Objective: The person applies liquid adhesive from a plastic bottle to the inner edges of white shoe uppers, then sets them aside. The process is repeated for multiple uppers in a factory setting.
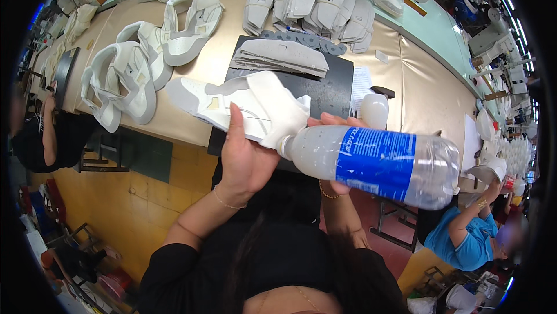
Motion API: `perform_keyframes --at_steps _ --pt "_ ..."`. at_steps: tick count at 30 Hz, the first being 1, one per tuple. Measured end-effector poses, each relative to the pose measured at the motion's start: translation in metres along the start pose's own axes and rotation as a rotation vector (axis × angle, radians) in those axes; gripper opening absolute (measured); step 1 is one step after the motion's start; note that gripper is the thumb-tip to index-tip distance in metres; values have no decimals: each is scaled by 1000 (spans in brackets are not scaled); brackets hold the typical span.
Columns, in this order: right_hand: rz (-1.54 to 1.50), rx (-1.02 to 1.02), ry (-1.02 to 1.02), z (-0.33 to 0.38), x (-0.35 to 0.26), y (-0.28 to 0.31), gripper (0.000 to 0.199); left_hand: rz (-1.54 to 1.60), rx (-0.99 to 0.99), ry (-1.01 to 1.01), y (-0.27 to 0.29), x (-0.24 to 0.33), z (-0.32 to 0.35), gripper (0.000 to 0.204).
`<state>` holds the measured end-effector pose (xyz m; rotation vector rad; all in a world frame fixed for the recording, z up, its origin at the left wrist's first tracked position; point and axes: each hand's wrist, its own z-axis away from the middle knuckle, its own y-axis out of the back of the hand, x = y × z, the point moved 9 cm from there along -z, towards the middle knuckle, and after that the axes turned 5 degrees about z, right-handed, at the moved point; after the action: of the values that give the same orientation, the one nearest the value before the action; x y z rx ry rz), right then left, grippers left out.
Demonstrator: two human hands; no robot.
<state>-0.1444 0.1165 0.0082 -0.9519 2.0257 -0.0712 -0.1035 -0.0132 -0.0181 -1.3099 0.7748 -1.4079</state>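
A white and grey shoe upper (264, 102) is held over the table, toe pointing left, with my left hand (248, 166) closed on its near side and the thumb up along it. My right hand (332, 119) grips a clear plastic bottle (377, 160) with a blue label, lying nearly level. The bottle hides much of that hand; fingertips show above it. Its neck touches or nearly touches the heel end of the shoe upper. Behind them, a stack of grey shoe pieces (281, 57) rests on a black board (339, 85).
Several stitched shoe uppers (136, 76) stand at the table's left. Bundled grey pieces (299, 1) lie at the back, near small dark grey parts (301, 40). A white container (375, 110) sits right of the board. Other people (464, 238) work on both sides.
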Motion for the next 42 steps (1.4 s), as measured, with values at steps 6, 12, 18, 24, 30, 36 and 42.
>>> perform_keyframes --at_steps 6,12,18,24,30,36,42 --pt "263 121 -192 -22 1 15 110 -77 1 34 0 -20 4 65" --pt "179 44 -279 -6 3 13 107 -117 -71 51 0 -25 5 64" --pt "699 8 -109 -73 8 12 70 -133 -15 38 10 -24 13 64" --pt "418 424 70 -107 -48 43 88 -38 -217 -34 -34 68 18 93" --pt "316 579 115 -99 -72 67 94 -146 -501 -376 -49 92 22 93" --pt "153 446 38 -81 -57 21 107 -196 -257 -353 -47 85 9 53" --pt "298 278 118 -105 -62 -15 108 -51 -319 -254 -70 59 7 54"
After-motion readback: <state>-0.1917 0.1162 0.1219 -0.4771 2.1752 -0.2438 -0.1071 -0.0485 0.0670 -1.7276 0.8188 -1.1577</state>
